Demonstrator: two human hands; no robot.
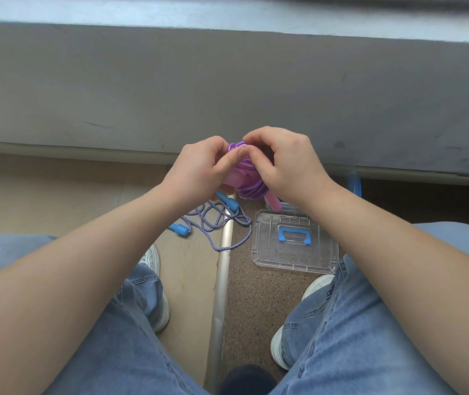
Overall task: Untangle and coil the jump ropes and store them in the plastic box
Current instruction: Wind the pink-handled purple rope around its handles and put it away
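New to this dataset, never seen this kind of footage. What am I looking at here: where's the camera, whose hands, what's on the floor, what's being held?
There is no machine here. A person does the task with bare hands, and the single picture comes from a wide-angle camera on their head, looking forward and down. That is why you see both forearms, jeans-clad knees and white shoes from above.

The left hand and right hand are raised in front of a grey wall, together gripping the purple rope, already wound into a bundle around its pink handles; one handle sticks out below.

On the floor lies the blue rope, a loose striped cord with blue handles, not yet coiled. Beside it, to its right, is a clear lid with a blue handle. The box itself is mostly hidden behind the right hand; only a clear corner shows.
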